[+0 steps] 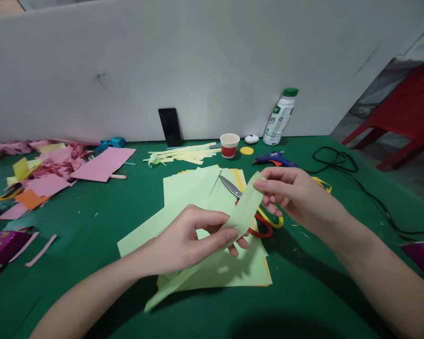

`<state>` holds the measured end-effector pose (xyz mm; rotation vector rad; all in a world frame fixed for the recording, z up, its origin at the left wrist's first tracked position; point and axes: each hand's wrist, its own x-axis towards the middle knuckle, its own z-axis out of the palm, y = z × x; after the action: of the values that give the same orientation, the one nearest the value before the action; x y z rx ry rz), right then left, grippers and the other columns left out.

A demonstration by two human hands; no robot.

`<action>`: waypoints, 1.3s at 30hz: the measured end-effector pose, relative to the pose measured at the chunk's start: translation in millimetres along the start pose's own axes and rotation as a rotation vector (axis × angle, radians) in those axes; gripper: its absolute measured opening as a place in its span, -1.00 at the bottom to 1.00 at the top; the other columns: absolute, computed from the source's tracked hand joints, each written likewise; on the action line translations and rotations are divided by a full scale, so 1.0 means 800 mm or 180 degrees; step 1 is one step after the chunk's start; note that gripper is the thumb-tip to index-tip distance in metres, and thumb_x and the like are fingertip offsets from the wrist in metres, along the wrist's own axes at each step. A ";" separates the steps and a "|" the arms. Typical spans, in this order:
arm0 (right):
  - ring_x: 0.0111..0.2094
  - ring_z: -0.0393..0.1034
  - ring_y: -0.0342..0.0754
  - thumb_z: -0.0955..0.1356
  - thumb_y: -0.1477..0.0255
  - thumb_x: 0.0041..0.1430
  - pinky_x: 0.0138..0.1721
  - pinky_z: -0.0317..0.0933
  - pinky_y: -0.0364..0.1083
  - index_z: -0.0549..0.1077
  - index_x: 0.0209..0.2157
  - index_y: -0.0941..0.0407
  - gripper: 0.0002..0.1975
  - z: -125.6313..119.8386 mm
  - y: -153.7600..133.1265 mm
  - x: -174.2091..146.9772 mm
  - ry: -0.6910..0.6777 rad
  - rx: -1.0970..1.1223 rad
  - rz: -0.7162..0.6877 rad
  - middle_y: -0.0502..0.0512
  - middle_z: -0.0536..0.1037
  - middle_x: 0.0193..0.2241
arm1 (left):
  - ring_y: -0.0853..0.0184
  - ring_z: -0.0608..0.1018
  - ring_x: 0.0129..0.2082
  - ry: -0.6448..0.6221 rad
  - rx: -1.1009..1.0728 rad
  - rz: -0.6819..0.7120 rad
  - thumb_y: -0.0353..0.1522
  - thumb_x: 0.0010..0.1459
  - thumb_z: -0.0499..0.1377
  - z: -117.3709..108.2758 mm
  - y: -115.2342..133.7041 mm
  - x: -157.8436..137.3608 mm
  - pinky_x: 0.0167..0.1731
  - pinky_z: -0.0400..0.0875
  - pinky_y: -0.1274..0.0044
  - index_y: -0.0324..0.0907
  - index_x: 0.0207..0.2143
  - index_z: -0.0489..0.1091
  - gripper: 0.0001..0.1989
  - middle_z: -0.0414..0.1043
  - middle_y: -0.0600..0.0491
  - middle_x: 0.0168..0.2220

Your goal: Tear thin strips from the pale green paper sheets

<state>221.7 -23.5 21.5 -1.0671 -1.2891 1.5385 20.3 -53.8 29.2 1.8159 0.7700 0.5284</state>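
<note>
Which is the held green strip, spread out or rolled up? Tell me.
Spread out: the green strip runs lengthwise from the left hand to the right hand, its broad face showing.

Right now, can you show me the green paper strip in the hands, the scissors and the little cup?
Green paper strip (245,203): head view, middle of its flat face.
Scissors (230,186): head view, on the metal blade part.
Little cup (228,150): head view, on its red band.

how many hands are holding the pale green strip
2: the left hand pinches the pale green strip lower down, and the right hand holds its upper end. Both are plainly visible.
</note>
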 end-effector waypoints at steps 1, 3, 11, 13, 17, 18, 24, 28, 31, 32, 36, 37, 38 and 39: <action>-0.76 0.13 -0.29 0.41 0.30 -0.10 -0.75 0.02 -0.27 0.37 -0.65 0.14 -0.76 0.000 -0.002 0.000 0.0064 0.0056 0.0022 -0.10 0.30 -0.76 | 0.44 0.53 -0.47 0.0017 -0.0061 -0.0001 -0.38 0.18 0.02 0.000 -0.001 0.000 -0.50 0.39 0.69 -0.32 -0.38 0.46 -0.75 0.52 0.01 -0.47; -0.75 0.14 -0.26 0.33 0.15 -0.03 -0.76 0.03 -0.23 0.41 -0.64 0.14 -0.65 0.002 -0.003 0.000 0.0087 0.0182 0.0003 -0.04 0.32 -0.75 | 0.43 0.53 -0.47 0.0098 -0.0256 0.0001 -0.38 0.17 0.03 0.002 -0.003 0.001 -0.47 0.41 0.67 -0.31 -0.38 0.45 -0.76 0.51 0.01 -0.46; -0.40 0.27 -0.17 0.45 0.37 -0.19 -0.40 0.22 -0.15 0.49 -0.31 0.03 -0.72 0.044 0.021 -0.019 -0.0539 -0.0621 -0.0803 0.00 0.40 -0.33 | 0.40 0.50 -0.44 0.0297 -0.0435 0.0085 -0.38 0.10 0.11 0.008 -0.011 -0.002 -0.42 0.38 0.63 -0.27 -0.44 0.44 -0.84 0.48 0.06 -0.46; -0.35 0.27 -0.16 0.49 0.39 -0.27 -0.35 0.22 -0.15 0.46 -0.22 -0.01 -0.56 0.046 0.024 -0.020 -0.0640 -0.0681 -0.0960 0.00 0.38 -0.23 | 0.42 0.49 -0.47 0.0310 -0.0442 0.0100 -0.39 0.10 0.10 0.010 -0.010 -0.003 -0.44 0.36 0.64 -0.26 -0.41 0.45 -0.85 0.49 0.07 -0.46; -0.40 0.32 -0.17 0.47 0.39 -0.21 -0.39 0.24 -0.15 0.41 -0.11 -0.06 -0.49 0.046 0.026 -0.020 -0.0881 -0.0723 -0.0723 0.00 0.40 -0.18 | 0.46 0.48 -0.54 0.0507 -0.0586 -0.0094 -0.35 0.15 0.05 0.015 -0.010 -0.002 -0.56 0.33 0.68 -0.28 -0.46 0.44 -0.76 0.48 0.07 -0.52; -0.48 0.31 -0.20 0.43 0.36 -0.11 -0.46 0.23 -0.16 0.44 -0.16 -0.04 -0.62 0.047 0.026 -0.020 -0.0821 -0.0597 -0.0551 -0.01 0.44 -0.28 | 0.45 0.49 -0.52 0.0502 -0.0691 -0.0118 -0.34 0.16 0.04 0.015 -0.011 -0.001 -0.53 0.36 0.68 -0.28 -0.46 0.44 -0.74 0.49 0.06 -0.49; -0.52 0.31 -0.20 0.36 0.30 -0.03 -0.47 0.20 -0.19 0.52 -0.52 0.09 -0.84 0.040 0.013 -0.015 0.0391 0.0329 -0.0283 -0.06 0.43 -0.60 | 0.45 0.55 -0.39 0.0287 -0.1287 -0.0325 -0.33 0.16 0.06 0.013 -0.013 0.002 -0.41 0.43 0.69 -0.24 -0.34 0.44 -0.80 0.53 0.05 -0.38; -0.46 0.27 -0.24 0.35 0.35 -0.02 -0.48 0.16 -0.25 0.44 -0.63 0.10 -0.81 0.001 -0.004 0.003 0.1575 0.1026 -0.0957 -0.06 0.43 -0.51 | 0.42 0.56 -0.38 0.0221 -0.1387 -0.0472 -0.31 0.14 0.09 0.013 -0.011 0.003 -0.41 0.45 0.67 -0.28 -0.40 0.43 -0.78 0.54 0.00 -0.38; -0.46 0.25 -0.24 0.36 0.36 -0.04 -0.52 0.16 -0.26 0.49 -0.42 0.08 -0.88 -0.018 -0.010 0.007 0.0926 0.0772 -0.0773 -0.03 0.43 -0.40 | 0.41 0.56 -0.38 0.0172 -0.1490 -0.0523 -0.31 0.14 0.09 0.013 -0.011 0.003 -0.43 0.44 0.67 -0.28 -0.40 0.42 -0.79 0.53 0.00 -0.37; -0.44 0.26 -0.22 0.36 0.33 -0.04 -0.53 0.16 -0.25 0.49 -0.32 0.07 -0.80 -0.017 -0.010 0.005 0.0503 0.0576 -0.0649 -0.02 0.43 -0.36 | 0.41 0.56 -0.38 0.0171 -0.1521 -0.0517 -0.32 0.15 0.08 0.012 -0.012 0.004 -0.44 0.44 0.67 -0.27 -0.38 0.42 -0.80 0.53 0.01 -0.38; -0.47 0.34 -0.17 0.43 0.38 -0.14 -0.49 0.20 -0.20 0.44 -0.26 0.06 -0.70 0.012 0.000 -0.013 -0.0926 -0.0094 -0.0074 -0.04 0.45 -0.48 | 0.41 0.55 -0.39 0.0157 -0.1510 -0.0370 -0.36 0.16 0.06 0.012 -0.013 0.005 -0.45 0.41 0.67 -0.25 -0.31 0.40 -0.83 0.52 0.04 -0.42; -0.53 0.34 -0.17 0.43 0.42 -0.14 -0.51 0.20 -0.18 0.44 -0.35 0.07 -0.78 0.022 0.003 -0.017 -0.1015 -0.0107 0.0086 -0.06 0.44 -0.54 | 0.41 0.55 -0.39 0.0135 -0.1454 -0.0340 -0.36 0.16 0.06 0.013 -0.014 0.005 -0.45 0.41 0.66 -0.26 -0.33 0.41 -0.83 0.52 0.04 -0.42; -0.58 0.33 -0.17 0.43 0.44 -0.14 -0.53 0.19 -0.17 0.41 -0.47 0.10 -0.86 0.032 0.007 -0.021 -0.1035 -0.0105 0.0193 -0.08 0.41 -0.61 | 0.41 0.55 -0.39 0.0122 -0.1382 -0.0322 -0.36 0.16 0.06 0.013 -0.014 0.005 -0.44 0.41 0.66 -0.27 -0.35 0.42 -0.82 0.52 0.03 -0.42; -0.63 0.29 -0.19 0.42 0.45 -0.12 -0.55 0.17 -0.17 0.37 -0.55 0.11 -0.88 0.039 0.010 -0.024 -0.0960 -0.0061 0.0176 -0.11 0.36 -0.69 | 0.41 0.55 -0.39 0.0121 -0.1314 -0.0318 -0.35 0.16 0.06 0.014 -0.014 0.005 -0.43 0.41 0.66 -0.28 -0.37 0.43 -0.80 0.52 0.02 -0.42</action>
<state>196.8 -50.8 19.0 -0.9128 -1.4886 1.7826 27.8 -55.3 14.3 1.3832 0.7130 0.6083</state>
